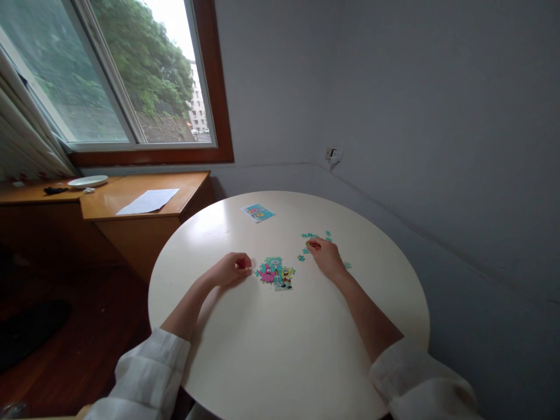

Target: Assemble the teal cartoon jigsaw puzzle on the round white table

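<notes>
A part-built colourful cardboard puzzle is laid on the round white table. Just left of it, a tiny yellow piece is pinched by the left hand. A small red-yellow piece is pinched by the right hand among loose teal pieces, far right.

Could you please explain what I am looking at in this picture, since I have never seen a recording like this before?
There is no machine: one camera worn on a person's head looks down at their own two bare hands over a round white table. In the middle lies a partly joined cartoon jigsaw. The left hand rests beside it, pinching a small piece. The right hand pinches a second piece among loose teal pieces. A small picture card lies farther back.
</notes>
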The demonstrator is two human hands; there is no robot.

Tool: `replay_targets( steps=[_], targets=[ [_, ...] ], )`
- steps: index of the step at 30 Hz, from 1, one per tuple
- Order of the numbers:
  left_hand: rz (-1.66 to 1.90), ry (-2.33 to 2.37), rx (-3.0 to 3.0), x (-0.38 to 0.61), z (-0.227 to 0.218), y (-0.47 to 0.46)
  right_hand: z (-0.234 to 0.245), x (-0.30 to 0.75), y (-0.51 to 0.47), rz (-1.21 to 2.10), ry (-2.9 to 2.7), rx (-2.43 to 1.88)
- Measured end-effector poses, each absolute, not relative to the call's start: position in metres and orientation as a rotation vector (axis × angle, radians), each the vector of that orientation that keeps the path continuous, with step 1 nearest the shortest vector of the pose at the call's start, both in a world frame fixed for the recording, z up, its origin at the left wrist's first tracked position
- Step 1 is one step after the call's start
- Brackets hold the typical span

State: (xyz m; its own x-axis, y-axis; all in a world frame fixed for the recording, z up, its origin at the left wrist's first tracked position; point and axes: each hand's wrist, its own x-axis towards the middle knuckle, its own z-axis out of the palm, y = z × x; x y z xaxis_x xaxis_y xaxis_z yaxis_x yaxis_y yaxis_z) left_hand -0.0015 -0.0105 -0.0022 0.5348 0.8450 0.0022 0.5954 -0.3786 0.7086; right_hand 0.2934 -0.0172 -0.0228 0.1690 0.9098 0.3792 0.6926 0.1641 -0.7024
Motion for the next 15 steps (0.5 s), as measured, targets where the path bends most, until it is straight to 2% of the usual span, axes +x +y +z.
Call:
replay_targets(
  steps=[9, 15],
  targets=[
    [0.691, 1.207, 1.981, 0.0023, -0.0027, -0.0094, -0.024, 0.2841, -0.0178, 0.567, -1.422, -1.428],
    [0.728, 1.195, 1.901, 0.0015, -0.0053, -0.0075, -0.0245, 0.2833, -0.0188, 0.507, -1.484, -1.345]
  ],
)
